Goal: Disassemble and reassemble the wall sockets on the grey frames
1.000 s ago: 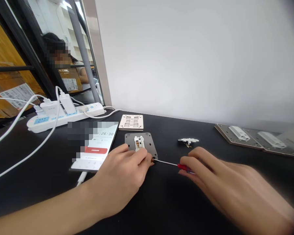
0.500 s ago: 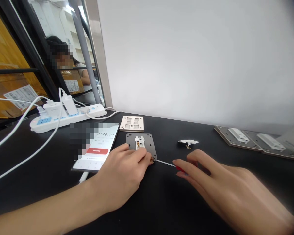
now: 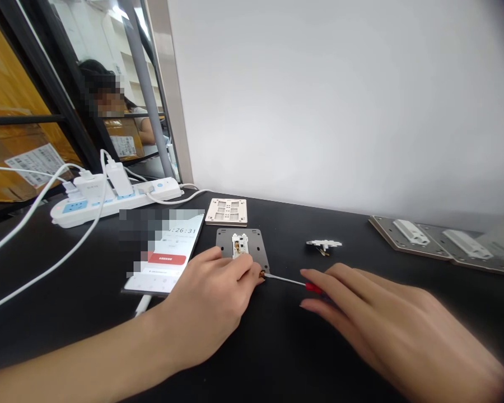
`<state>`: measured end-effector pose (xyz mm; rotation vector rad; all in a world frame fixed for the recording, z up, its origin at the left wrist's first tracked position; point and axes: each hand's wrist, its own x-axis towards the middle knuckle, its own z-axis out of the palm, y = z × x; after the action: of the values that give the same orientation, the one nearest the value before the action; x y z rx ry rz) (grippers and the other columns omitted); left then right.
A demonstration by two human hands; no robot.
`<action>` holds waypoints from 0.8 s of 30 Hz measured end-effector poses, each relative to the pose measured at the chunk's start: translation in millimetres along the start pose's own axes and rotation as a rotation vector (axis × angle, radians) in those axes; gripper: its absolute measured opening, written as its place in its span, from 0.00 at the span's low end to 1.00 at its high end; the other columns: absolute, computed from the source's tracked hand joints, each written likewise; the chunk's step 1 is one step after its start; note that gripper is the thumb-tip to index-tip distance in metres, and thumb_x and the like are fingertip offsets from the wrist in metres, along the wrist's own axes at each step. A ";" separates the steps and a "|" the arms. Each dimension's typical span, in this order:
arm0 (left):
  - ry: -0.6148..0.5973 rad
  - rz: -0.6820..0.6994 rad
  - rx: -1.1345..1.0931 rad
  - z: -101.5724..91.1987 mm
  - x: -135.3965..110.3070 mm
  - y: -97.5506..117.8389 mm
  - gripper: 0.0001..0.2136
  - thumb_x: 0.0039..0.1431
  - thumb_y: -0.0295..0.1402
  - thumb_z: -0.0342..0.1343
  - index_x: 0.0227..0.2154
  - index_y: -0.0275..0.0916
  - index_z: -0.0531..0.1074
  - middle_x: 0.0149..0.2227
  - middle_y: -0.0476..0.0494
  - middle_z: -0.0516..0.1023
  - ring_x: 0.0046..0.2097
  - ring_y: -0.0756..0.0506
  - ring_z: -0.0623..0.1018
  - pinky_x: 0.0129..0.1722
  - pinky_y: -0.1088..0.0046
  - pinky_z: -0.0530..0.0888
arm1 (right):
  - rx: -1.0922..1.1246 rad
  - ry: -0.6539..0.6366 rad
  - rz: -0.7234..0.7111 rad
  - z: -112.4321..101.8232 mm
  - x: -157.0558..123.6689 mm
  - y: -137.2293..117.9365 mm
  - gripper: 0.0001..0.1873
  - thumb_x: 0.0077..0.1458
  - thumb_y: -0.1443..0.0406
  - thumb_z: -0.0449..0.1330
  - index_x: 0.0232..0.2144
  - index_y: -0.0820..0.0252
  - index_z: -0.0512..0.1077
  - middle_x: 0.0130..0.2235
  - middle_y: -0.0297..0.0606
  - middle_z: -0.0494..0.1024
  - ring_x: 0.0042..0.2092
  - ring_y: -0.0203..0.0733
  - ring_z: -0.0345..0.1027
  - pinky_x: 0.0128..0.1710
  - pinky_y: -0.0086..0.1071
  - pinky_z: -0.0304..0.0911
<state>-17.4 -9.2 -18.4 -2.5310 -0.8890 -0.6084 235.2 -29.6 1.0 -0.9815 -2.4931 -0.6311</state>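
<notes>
My right hand [image 3: 361, 302] is closed around the red handle of a screwdriver [image 3: 288, 280]. Its thin metal shaft points left, and the tip meets a small brass-coloured part [image 3: 262, 273]. That part is pinched in the fingers of my left hand [image 3: 218, 291], which covers much of it. Under and behind the left hand lies a grey switch plate [image 3: 258, 240] with a white mechanism [image 3: 239, 246] in its middle, where some brass shows. To the right, a loose white plastic piece [image 3: 324, 244] with brass bits rests on the black table.
Left of my hands are a phone [image 3: 172, 252] with a lit screen and a white power strip [image 3: 151, 193] with chargers and cables. A cream frame [image 3: 225, 212] lies behind the plate. More grey plates [image 3: 434, 240] lie at right. A person [image 3: 105, 95] sits beyond the shelf.
The fingers of my right hand have shifted slightly on the screwdriver, so more of the red handle shows. My left hand has stayed nearly still.
</notes>
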 end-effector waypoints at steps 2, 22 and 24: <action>0.011 -0.007 -0.009 -0.5 -0.2 0.3 0.06 0.62 0.21 0.53 0.36 0.32 0.74 0.30 0.49 0.70 0.27 0.50 0.66 0.27 0.70 0.63 | 0.015 -0.029 0.005 1.5 -1.0 0.5 0.14 0.64 0.64 0.52 0.50 0.62 0.69 0.37 0.39 0.78 0.34 0.43 0.73 0.32 0.36 0.68; 0.041 -0.094 -0.082 0.0 5.5 0.8 0.08 0.65 0.24 0.50 0.34 0.34 0.74 0.28 0.50 0.72 0.25 0.50 0.67 0.27 0.69 0.63 | 0.049 0.001 -0.017 0.1 9.5 2.3 0.12 0.66 0.63 0.50 0.44 0.61 0.70 0.35 0.41 0.78 0.32 0.44 0.73 0.30 0.38 0.67; 0.044 -0.102 -0.076 0.2 6.1 0.9 0.09 0.65 0.24 0.50 0.31 0.35 0.74 0.26 0.51 0.70 0.24 0.50 0.67 0.26 0.69 0.63 | 0.045 0.005 -0.013 -0.2 10.4 3.4 0.12 0.66 0.63 0.49 0.44 0.62 0.71 0.35 0.42 0.78 0.32 0.44 0.73 0.29 0.38 0.67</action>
<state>-12.4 -6.7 -15.6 -2.5409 -1.0025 -0.7394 230.6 -21.9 7.3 -0.9470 -2.5005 -0.5783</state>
